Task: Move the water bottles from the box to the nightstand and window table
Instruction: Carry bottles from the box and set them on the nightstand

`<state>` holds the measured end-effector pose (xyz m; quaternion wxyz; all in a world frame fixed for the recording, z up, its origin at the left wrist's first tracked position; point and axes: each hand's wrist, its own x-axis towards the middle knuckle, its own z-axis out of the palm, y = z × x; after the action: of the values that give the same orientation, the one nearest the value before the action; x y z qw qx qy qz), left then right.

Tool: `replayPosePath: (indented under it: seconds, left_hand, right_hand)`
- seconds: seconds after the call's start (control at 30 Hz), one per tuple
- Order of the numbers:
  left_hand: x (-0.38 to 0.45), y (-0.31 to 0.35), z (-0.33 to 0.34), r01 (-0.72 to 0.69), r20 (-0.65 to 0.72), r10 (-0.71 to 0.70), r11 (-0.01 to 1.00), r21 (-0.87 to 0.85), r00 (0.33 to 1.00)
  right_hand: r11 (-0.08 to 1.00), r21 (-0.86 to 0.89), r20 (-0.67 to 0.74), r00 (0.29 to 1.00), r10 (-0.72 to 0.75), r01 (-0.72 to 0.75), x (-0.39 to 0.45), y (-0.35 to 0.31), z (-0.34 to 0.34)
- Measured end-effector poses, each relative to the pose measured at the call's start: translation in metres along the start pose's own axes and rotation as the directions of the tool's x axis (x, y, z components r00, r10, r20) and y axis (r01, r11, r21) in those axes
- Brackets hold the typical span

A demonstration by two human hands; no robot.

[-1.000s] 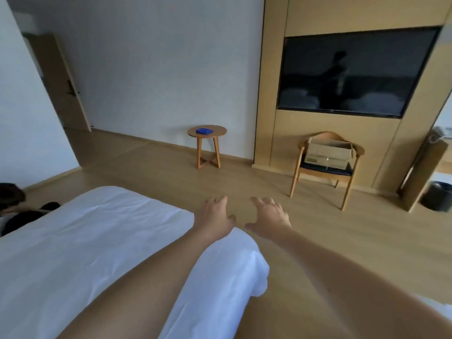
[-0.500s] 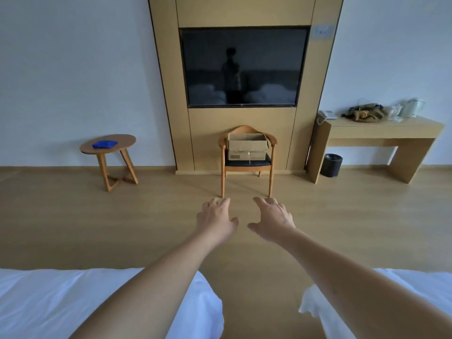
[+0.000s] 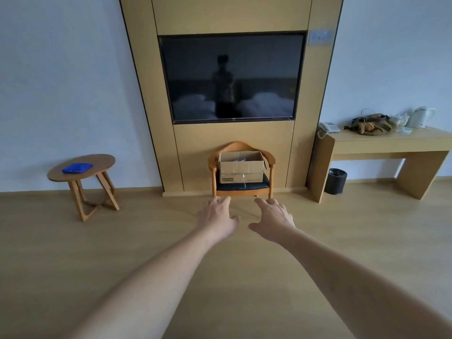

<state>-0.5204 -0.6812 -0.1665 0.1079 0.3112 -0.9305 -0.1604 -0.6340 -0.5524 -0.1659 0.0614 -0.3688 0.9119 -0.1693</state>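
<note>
Straight ahead of your fingertips, well apart from them, the open brown cardboard box (image 3: 241, 166) sat on the black-cushioned wooden chair (image 3: 242, 185). Your left hand (image 3: 217, 217) and right hand (image 3: 273, 220) were both spread loosely, holding nothing, and about equally near. Bottles inside were too indistinct to confirm. Judgement: close the gap first, then reach down from above the rim.

Both empty hands, left hand (image 3: 216, 217) and right hand (image 3: 274, 220), reach toward the box (image 3: 241, 167).
</note>
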Motion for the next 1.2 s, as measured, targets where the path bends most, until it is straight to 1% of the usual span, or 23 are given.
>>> replayPosePath:
  seconds: [0.1,0.23,0.43,0.53,0.7,0.93,1.07,1.2]
  left_hand:
    - [0.055,-0.015,0.008,-0.002,0.012,0.002,1.0,0.013,1.0]
    - [0.141,-0.042,0.022,0.018,0.035,-0.018,1.0,-0.016,0.999]
    - [0.277,-0.079,0.041,-0.042,0.024,0.043,0.999,-0.018,0.999]
    - [0.347,-0.095,0.039,-0.057,0.05,0.059,0.998,-0.033,0.997]
    - [0.451,-0.113,0.034,-0.088,0.043,0.088,0.996,-0.021,0.995]
    - [0.578,-0.124,0.068,-0.094,0.102,0.093,0.996,0.008,0.99]
    - [0.663,-0.121,0.096,-0.106,0.093,0.105,0.994,0.007,0.99]
    - [0.746,-0.117,0.121,-0.075,0.137,0.074,0.997,0.006,0.988]
  right_hand:
    - [1.0,0.002,0.025,1.0,0.008,-0.008,0.055,-0.004,0.006]
    - [1.0,-0.008,0.036,0.999,0.015,-0.015,0.135,-0.009,0.024]
    - [0.998,-0.043,0.02,0.998,0.057,-0.056,0.262,-0.022,0.045]
    - [0.996,-0.028,0.015,0.997,0.08,-0.079,0.329,-0.033,0.046]
    - [0.994,-0.013,0.011,0.994,0.11,-0.11,0.425,-0.04,0.047]
    - [0.99,-0.002,0.039,0.989,0.139,-0.139,0.553,-0.013,0.064]
    - [0.991,0.024,0.048,0.991,0.128,-0.129,0.641,0.018,0.075]
    - [0.991,0.052,0.074,0.99,0.121,-0.125,0.732,0.053,0.078]
